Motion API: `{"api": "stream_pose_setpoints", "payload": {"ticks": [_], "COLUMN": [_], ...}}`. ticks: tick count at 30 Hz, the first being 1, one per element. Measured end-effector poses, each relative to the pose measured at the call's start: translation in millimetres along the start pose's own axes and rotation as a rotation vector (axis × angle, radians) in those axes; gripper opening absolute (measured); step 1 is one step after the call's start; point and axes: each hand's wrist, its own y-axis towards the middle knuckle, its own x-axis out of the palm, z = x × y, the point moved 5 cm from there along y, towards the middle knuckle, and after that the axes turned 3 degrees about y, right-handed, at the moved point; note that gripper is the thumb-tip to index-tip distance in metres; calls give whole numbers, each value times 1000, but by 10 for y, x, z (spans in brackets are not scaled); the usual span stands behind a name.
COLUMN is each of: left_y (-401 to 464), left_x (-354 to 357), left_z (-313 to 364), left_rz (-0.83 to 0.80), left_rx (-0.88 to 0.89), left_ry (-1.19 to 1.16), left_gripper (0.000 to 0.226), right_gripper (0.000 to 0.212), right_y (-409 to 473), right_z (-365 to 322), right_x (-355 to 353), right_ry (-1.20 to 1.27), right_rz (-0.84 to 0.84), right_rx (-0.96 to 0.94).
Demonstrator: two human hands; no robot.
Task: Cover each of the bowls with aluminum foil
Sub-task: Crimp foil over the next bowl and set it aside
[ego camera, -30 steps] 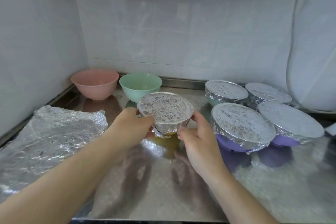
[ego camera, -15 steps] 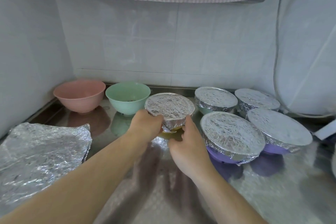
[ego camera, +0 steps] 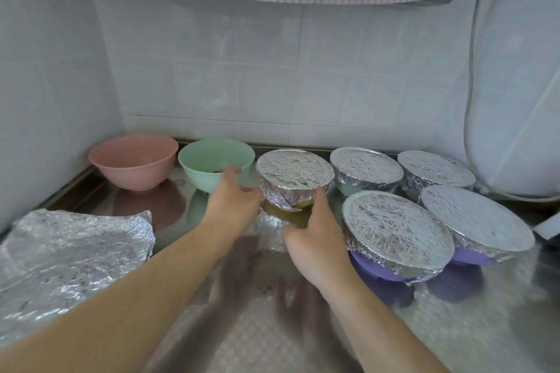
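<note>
A yellow bowl [ego camera: 295, 174] with foil wrapped over its top sits in the back row, between the green bowl [ego camera: 209, 162] and the covered bowls. My left hand [ego camera: 233, 204] grips its left side and my right hand [ego camera: 315, 239] grips its right side. The green bowl and a pink bowl [ego camera: 133, 160] stand uncovered at the back left. A stack of foil sheets [ego camera: 69, 254] lies at the front left.
Several foil-covered bowls [ego camera: 394, 227] crowd the right side, two of them purple. The steel counter [ego camera: 272, 327] is bounded by tiled walls at the left and back. A white appliance with a cable [ego camera: 515, 130] stands at the back right. Checked fabric hangs overhead.
Both hands have carried the foil-covered yellow bowl away from me to the back row, next to the green bowl. My view has tilted upward.
</note>
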Motion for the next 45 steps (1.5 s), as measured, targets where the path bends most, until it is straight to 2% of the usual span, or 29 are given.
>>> {"api": "stream_pose_setpoints", "payload": {"ticks": [3, 7, 11, 14, 19, 23, 32, 38, 41, 43, 45], "left_y": [92, 297, 301, 80, -641, -1320, -1936, -1947, -1939, -1921, -1880], "left_x": [-254, -438, -638, -774, -1056, -1215, -1056, -1075, -1177, -1289, -1444], "left_z": [35, -45, -61, -53, -11, 4, -245, -319, -345, -357, -375], "left_rz": [151, 109, 175, 188, 157, 85, -35, -123, -111, -88, -56], "left_rx": [132, 88, 130, 166, 253, 325, 356, 334, 300, 271, 278], "left_ry": [342, 576, 559, 543, 589, 584, 501, 435, 434, 423, 466], "left_gripper": [67, 44, 21, 17, 14, 6, 10, 48, 60, 56, 46], "right_gripper": [89, 88, 70, 71, 58, 61, 61, 70, 75, 80, 72], "right_y": [-89, -231, -313, -432, -660, -942, -1493, -1537, -1544, -1574, -1644], "right_z": [25, 7, -10, -72, -123, -140, -12, 5, -24, -113, -266], "right_x": [9, 37, 17, 24, 63, 87, -153, -263, -307, -329, -301], "right_ry": [-19, -57, -106, -115, -26, 22, 65, 3, -55, -128, -230], "right_rz": [13, -36, -64, -72, -116, -117, -169, -154, -132, -74, 10], "right_rx": [-24, -35, -64, -106, -93, -113, -107, -69, -69, -113, -242]}}
